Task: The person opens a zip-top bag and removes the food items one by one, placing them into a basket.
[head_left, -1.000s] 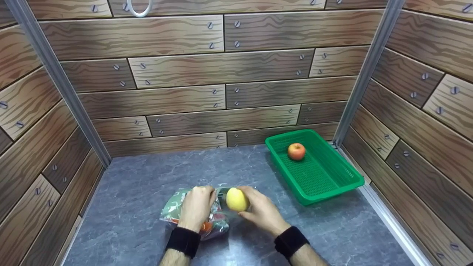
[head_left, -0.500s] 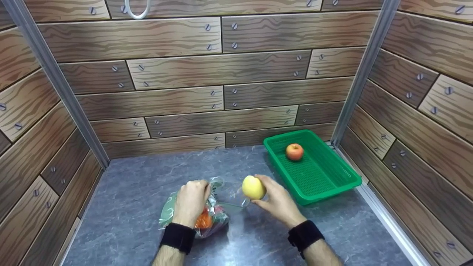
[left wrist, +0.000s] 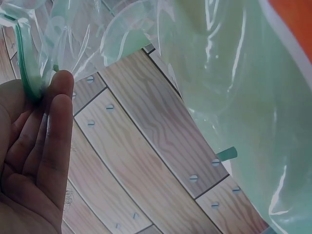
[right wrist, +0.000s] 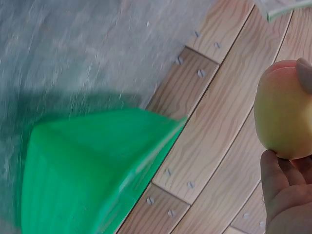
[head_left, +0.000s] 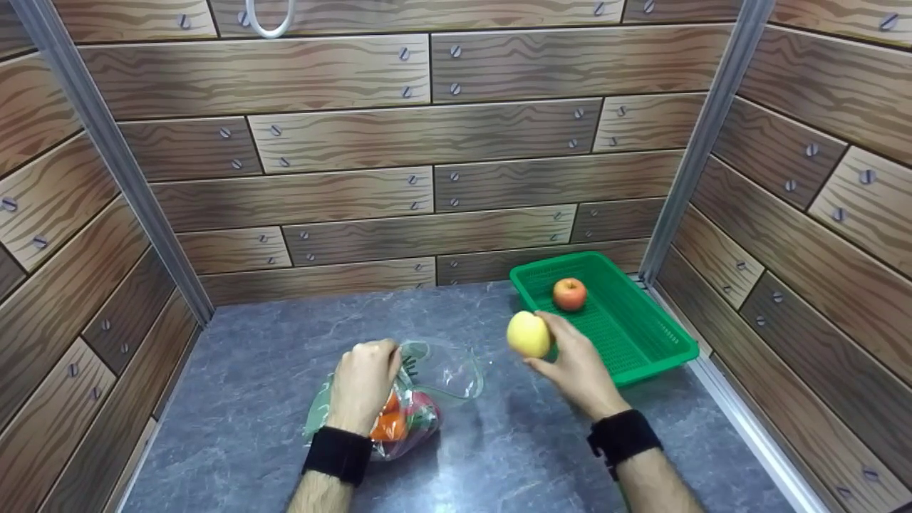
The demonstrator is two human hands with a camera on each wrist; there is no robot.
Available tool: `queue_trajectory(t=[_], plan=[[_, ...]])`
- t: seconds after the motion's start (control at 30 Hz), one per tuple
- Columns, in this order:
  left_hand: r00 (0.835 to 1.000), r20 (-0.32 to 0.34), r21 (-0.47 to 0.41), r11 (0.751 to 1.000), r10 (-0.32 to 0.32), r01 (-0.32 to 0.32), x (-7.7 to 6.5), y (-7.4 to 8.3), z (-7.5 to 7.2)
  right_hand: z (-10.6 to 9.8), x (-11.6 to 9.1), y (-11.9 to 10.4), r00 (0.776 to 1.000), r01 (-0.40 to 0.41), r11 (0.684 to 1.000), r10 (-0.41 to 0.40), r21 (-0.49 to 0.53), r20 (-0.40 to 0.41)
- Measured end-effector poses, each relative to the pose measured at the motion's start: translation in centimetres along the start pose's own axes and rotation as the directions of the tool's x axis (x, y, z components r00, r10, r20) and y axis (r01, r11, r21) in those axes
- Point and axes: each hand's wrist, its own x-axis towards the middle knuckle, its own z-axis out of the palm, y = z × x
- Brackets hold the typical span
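My left hand (head_left: 365, 385) pinches the rim of a clear plastic bag (head_left: 445, 367) with green print; the left wrist view shows the green-edged rim (left wrist: 28, 68) between thumb and fingers. Inside the bag lie orange and reddish items (head_left: 390, 426), partly covered by the hand and shiny film. My right hand (head_left: 581, 370) holds a yellow apple (head_left: 529, 334) by its fingertips, raised near the left side of a green basket (head_left: 648, 363). Up close in the right wrist view, the yellow apple (right wrist: 282, 114) has a reddish blush at one end.
One red-yellow apple (head_left: 570, 294) sits in the far left part of the basket. The grey marbled tabletop (head_left: 285, 335) is enclosed by wood-patterned walls (head_left: 356, 135), with a metal rail (head_left: 741, 413) along the right edge.
The right hand has lifted the yellow apple from the bag's mouth and carried it right and away from me, to the basket's near-left side. The left hand keeps hold of the bag, shifting slightly left.
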Motion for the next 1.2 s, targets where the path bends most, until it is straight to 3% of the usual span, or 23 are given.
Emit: queue_trajectory(t=[0.4,0.9,1.2], plan=[[1.000,0.014,0.001,1.000,0.001,-0.001,0.0,0.2,0.0,-2.8,0.5,3.8,0.997,-0.081,0.994,0.081,-0.076,0.001],[1.000,0.026,0.004,1.000,0.006,-0.006,-0.1,0.4,0.0,-3.9,-0.7,8.6,0.974,-0.216,0.966,0.223,-0.140,0.034],[1.000,0.001,0.008,1.000,0.027,-0.027,-0.2,0.4,0.2,-3.4,-1.7,10.1,0.969,-0.223,0.960,0.237,-0.170,0.068]])
